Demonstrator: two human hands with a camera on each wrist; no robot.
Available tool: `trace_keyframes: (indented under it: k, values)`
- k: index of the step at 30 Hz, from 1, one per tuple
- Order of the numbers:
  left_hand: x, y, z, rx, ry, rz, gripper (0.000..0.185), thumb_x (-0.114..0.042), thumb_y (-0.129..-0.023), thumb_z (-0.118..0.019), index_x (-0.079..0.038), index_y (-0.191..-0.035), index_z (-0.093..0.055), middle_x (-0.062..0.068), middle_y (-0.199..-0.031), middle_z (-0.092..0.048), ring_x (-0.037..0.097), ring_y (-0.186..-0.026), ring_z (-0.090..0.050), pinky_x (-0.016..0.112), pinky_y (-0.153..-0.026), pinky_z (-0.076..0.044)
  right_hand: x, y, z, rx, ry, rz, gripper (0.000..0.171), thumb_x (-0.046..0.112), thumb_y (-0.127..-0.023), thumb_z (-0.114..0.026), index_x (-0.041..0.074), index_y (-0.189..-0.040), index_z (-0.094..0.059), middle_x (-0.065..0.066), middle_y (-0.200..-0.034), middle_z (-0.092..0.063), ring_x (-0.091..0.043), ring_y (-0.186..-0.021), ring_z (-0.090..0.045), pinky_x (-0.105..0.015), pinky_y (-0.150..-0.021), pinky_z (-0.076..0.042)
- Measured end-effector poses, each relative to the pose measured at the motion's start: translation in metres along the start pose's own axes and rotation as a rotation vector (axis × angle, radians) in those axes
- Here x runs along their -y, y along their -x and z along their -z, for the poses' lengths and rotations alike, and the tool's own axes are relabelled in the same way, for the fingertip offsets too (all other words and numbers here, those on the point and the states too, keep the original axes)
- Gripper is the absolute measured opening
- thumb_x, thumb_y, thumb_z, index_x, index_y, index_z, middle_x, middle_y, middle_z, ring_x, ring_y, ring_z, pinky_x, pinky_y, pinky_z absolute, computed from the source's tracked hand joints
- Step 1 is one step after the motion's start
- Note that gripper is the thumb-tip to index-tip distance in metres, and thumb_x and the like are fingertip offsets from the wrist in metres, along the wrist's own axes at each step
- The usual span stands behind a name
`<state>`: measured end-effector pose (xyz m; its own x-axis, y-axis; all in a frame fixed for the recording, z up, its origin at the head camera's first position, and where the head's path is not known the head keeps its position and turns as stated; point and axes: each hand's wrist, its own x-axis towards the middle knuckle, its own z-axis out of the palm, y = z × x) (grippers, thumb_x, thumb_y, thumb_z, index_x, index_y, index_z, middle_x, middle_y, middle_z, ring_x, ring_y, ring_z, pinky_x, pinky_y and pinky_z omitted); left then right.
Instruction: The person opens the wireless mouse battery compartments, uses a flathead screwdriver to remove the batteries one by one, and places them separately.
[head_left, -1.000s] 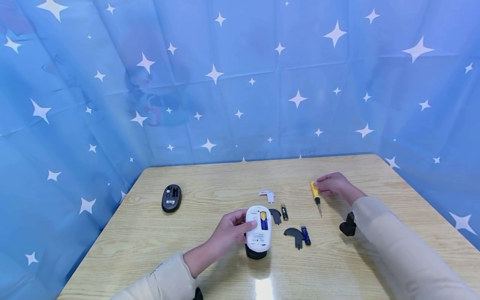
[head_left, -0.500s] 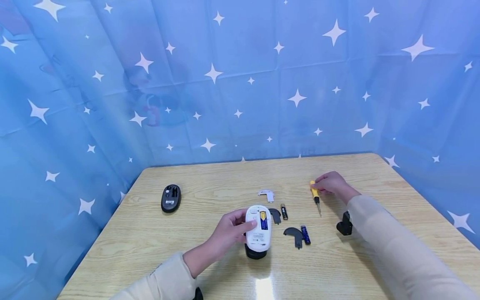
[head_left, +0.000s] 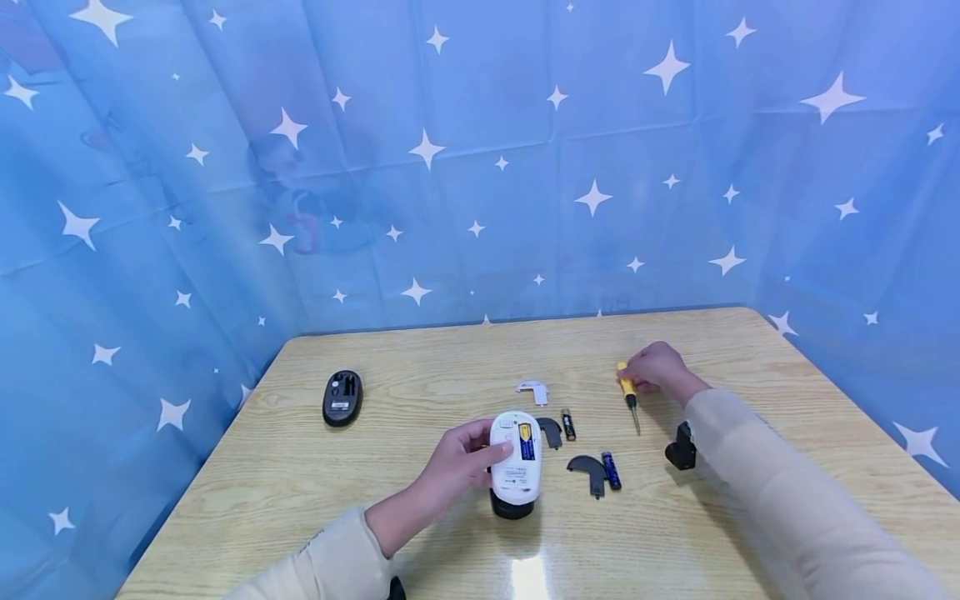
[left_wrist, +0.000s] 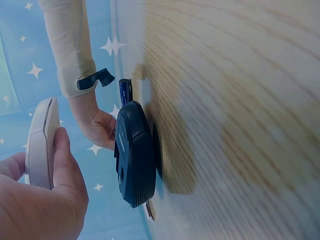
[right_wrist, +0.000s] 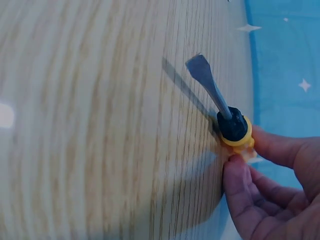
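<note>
From the head view, your left hand grips the white mouse by its side, thumb on the upturned underside, where a blue battery sits in the open bay. The mouse stands propped on a dark part just in front of you on the tabletop. Keep that grip firm and the underside facing up, so the bay stays in your sight. Your right hand pinches the yellow handle of the screwdriver, which lies on the tabletop well to the right of the mouse, tip pointing toward you. Two loose batteries and two dark covers lie between the tool and the mouse, so lift the screwdriver clear before you bring it across. A black mouse lies apart at the far left; a small white piece lies beyond the white mouse.

In the left wrist view, your fingers wrap the white mouse's edge, with a dark shell standing against the tabletop beside it. It may be the part the mouse leans on, though the angle is poor. Do not let the mouse slide off it.

In the right wrist view, thumb and fingertips close on the yellow collar, and the flat blade is raised slightly over the wood. Shift your pinch further along the handle for better control of the tip.
</note>
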<state>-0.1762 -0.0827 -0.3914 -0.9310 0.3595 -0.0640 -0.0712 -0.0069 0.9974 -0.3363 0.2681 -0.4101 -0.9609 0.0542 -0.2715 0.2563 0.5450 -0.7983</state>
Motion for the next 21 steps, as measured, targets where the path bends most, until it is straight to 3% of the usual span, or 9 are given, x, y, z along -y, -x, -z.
trace_keyframes:
  k: [4, 15, 21]
  values:
    - [0.0, 0.0, 0.0, 0.005, 0.004, 0.005, 0.043, -0.016, -0.09, -0.069, 0.001, -0.128, -0.059, 0.008, -0.102, -0.064, 0.017, -0.088, -0.062, 0.027, -0.067, -0.056, -0.003, -0.005, 0.0, -0.004, -0.007, -0.028, 0.021, 0.01, -0.088, -0.068, -0.006, -0.101, -0.065, -0.005, -0.071, -0.062, -0.015, -0.061, -0.061, -0.028, -0.059, -0.056]
    - [0.003, -0.001, 0.001, 0.008, 0.013, 0.001, 0.042, -0.016, -0.091, -0.068, 0.001, -0.127, -0.059, 0.009, -0.101, -0.063, 0.017, -0.088, -0.061, 0.026, -0.067, -0.056, -0.004, 0.002, 0.001, 0.019, -0.081, -0.029, 0.041, 0.009, -0.087, -0.07, -0.014, -0.117, -0.055, -0.006, -0.08, -0.063, -0.012, -0.063, -0.062, -0.026, -0.063, -0.057]
    - [0.002, 0.0, 0.001, 0.012, -0.004, 0.005, 0.042, -0.018, -0.091, -0.069, 0.0, -0.127, -0.06, 0.009, -0.102, -0.063, 0.018, -0.089, -0.061, 0.028, -0.069, -0.057, -0.004, 0.005, 0.005, 0.097, -0.197, 0.001, 0.049, 0.007, -0.089, -0.068, -0.018, -0.126, -0.048, -0.002, -0.08, -0.063, -0.009, -0.067, -0.06, -0.024, -0.069, -0.057]
